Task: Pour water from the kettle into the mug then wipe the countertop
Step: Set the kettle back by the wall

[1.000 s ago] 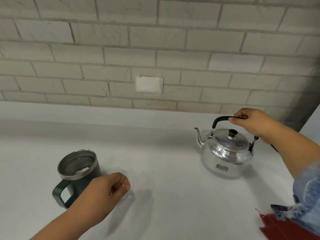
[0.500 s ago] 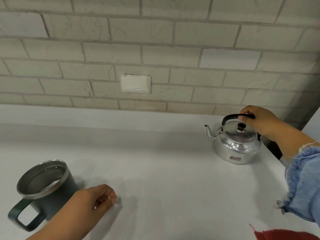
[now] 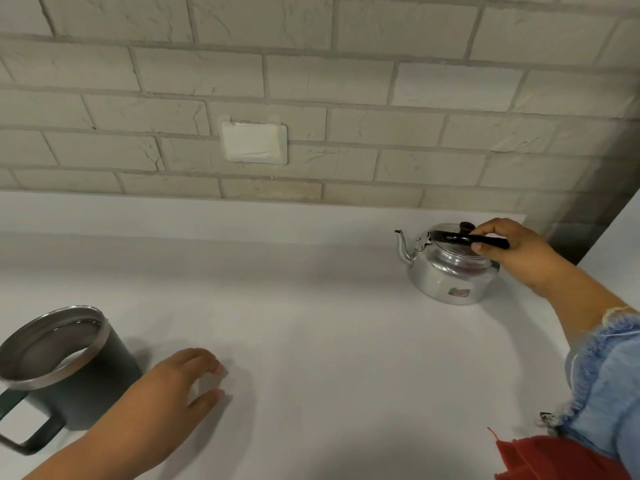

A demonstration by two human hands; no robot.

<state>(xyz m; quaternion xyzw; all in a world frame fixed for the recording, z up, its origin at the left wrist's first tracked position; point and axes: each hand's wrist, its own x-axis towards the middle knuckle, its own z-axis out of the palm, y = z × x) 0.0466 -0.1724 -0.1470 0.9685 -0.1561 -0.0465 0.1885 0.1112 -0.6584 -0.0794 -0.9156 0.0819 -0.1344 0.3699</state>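
Observation:
A shiny metal kettle [image 3: 446, 271] stands on the white countertop [image 3: 311, 323] at the back right, its spout pointing left. Its black handle [image 3: 460, 239] is folded down low over the lid, and my right hand [image 3: 509, 249] holds that handle between thumb and fingers. A dark green mug [image 3: 62, 372] with a steel rim stands at the front left, handle toward me, with water inside. My left hand [image 3: 176, 386] hovers low over the counter just right of the mug, fingers apart, holding nothing and apart from the mug.
A grey brick wall runs along the back, with a taped white plate [image 3: 254, 142] on it. The countertop ends at the right behind the kettle. A red cloth [image 3: 554, 459] shows at the bottom right under my blue denim sleeve [image 3: 609, 382].
My right hand set the kettle down farther back right and lowered its handle over the lid. My left hand's fingers spread open. The view shifted, so the mug now sits farther left.

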